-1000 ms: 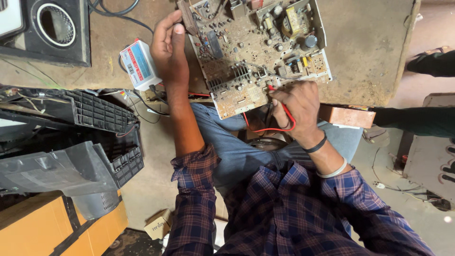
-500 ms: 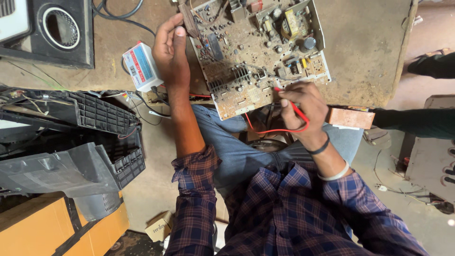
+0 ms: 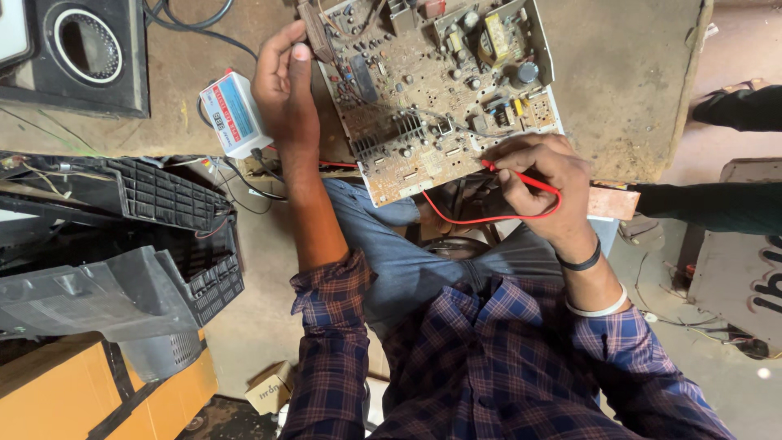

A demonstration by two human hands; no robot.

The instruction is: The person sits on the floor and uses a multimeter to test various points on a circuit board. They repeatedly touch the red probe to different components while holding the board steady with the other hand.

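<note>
We steady the dusty beige circuit board (image 3: 436,98) by its edge with left hand (image 3: 283,90), fingers grasping; right hand (image 3: 538,179) pinches the red probe (image 3: 521,175) pen-like against the board's near edge for contact.

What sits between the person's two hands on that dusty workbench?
In the head view, a beige circuit board crowded with components lies between them: the left hand grips its edge, the right hand presses a red probe against it.

circuit board (image 3: 440,90) top cut by frame edge; red probe (image 3: 521,177) tip hidden under right hand (image 3: 542,179).
</note>
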